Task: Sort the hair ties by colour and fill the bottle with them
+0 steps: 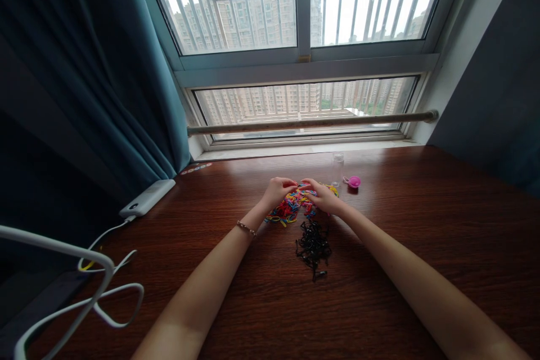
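My left hand [278,191] is over the left part of a pile of colourful small elastic bands [287,209], its fingertips pressed together. What they pinch, if anything, is too small to make out. My right hand [324,197] reaches over the right part of the same pile, fingers apart and bent toward the left fingertips. The hands nearly meet above the bands and hide some of them. Nearer to me, between my forearms, lies a separate pile of black elastic bands [313,244].
Behind my right hand stands a clear plastic jar [337,167], with a pink lid [354,181] beside it. A white power bank [147,200] with a white cable [101,287] lies at the left by the blue curtain [139,67]. The wooden table [400,225] meets the window sill.
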`<control>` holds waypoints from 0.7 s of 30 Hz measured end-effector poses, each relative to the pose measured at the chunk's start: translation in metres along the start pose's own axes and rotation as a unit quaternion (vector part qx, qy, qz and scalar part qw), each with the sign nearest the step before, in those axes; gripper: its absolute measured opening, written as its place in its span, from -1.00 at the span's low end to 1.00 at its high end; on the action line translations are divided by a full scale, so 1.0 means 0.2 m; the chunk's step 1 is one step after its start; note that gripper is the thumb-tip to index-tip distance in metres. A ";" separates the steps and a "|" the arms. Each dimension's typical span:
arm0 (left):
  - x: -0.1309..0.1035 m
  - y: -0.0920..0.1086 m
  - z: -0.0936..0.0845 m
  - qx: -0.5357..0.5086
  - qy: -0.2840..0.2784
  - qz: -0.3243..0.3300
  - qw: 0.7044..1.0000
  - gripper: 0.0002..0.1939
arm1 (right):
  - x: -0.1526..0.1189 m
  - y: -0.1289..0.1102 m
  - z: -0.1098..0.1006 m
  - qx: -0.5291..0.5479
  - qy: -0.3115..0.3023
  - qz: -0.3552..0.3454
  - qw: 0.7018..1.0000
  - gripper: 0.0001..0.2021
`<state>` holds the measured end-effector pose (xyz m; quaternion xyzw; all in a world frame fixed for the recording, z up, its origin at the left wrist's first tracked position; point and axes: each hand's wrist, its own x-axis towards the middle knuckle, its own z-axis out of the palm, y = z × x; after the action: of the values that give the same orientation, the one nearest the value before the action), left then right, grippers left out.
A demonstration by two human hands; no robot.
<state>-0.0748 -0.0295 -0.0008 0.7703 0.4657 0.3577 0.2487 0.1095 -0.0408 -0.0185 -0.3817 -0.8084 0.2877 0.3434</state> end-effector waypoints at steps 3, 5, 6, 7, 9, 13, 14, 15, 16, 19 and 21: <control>0.00 0.00 0.00 -0.016 0.008 -0.011 1.000 -0.81 | 0.01 0.04 0.01 -0.097 0.039 -0.007 0.994 -0.71; 0.00 0.01 -0.01 -0.057 -0.021 -0.020 0.998 -0.81 | 0.01 0.07 0.01 -0.159 0.024 -0.029 0.987 -0.74; -0.01 0.01 -0.01 -0.084 -0.053 -0.026 0.995 -0.80 | 0.01 0.09 0.02 -0.181 0.009 -0.044 0.982 -0.74; -0.01 0.03 -0.01 -0.108 -0.096 -0.033 0.989 -0.80 | 0.01 0.10 0.02 -0.197 -0.008 -0.058 0.979 -0.72; -0.03 0.06 -0.02 -0.136 -0.197 -0.046 0.970 -0.80 | 0.01 0.12 0.03 -0.212 -0.034 -0.075 0.974 -0.70; -0.07 0.16 -0.02 -0.124 -0.380 -0.058 0.915 -0.83 | 0.00 0.12 0.02 -0.227 -0.026 -0.062 0.972 -0.68; -0.08 0.18 -0.01 -0.119 -0.411 -0.059 0.902 -0.83 | 0.00 0.11 0.02 -0.231 -0.019 -0.061 0.971 -0.69; -0.09 0.20 -0.01 -0.113 -0.435 -0.060 0.891 -0.83 | 0.00 0.11 0.01 -0.235 -0.016 -0.062 0.970 -0.70; -0.09 0.22 -0.01 -0.107 -0.450 -0.060 0.884 -0.83 | 0.00 0.10 0.01 -0.238 -0.016 -0.063 0.969 -0.70; -0.10 0.24 -0.01 -0.095 -0.467 -0.048 0.878 -0.80 | -0.01 0.09 0.01 -0.249 -0.029 -0.059 0.966 -0.70; -0.09 0.22 -0.01 -0.081 -0.456 -0.034 0.886 -0.77 | -0.02 0.10 0.02 -0.253 -0.037 -0.058 0.965 -0.70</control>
<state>-0.0577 -0.0649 0.0259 0.8095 0.2964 -0.0048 0.5067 0.1165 -0.0343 -0.0358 -0.3976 -0.8880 0.0671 0.2210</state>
